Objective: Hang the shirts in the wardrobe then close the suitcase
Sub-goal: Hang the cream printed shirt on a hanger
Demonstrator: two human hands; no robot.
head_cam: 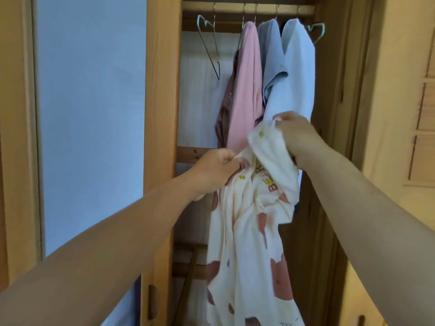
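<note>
Both my hands hold a cream shirt (pixel 249 243) with pink patches and lettering, in front of the open wardrobe. My left hand (pixel 217 169) pinches its upper left edge. My right hand (pixel 297 135) grips a bunched part higher up on the right. The rest of the shirt hangs down between my arms. On the rail (pixel 235 8) hang a pink shirt (pixel 247 85), a grey-blue shirt (pixel 270 55) and a pale blue shirt (pixel 296 69). An empty wire hanger (pixel 211 45) hangs at the rail's left, and another hanger (pixel 316 31) at its right. The suitcase is out of view.
The wardrobe's wooden frame post (pixel 162 114) stands left of the opening, with a pale blue panel (pixel 91 114) beyond it. Wooden cross slats (pixel 190 151) run behind the clothes. A light wooden wall with shelving (pixel 423 137) is at the right.
</note>
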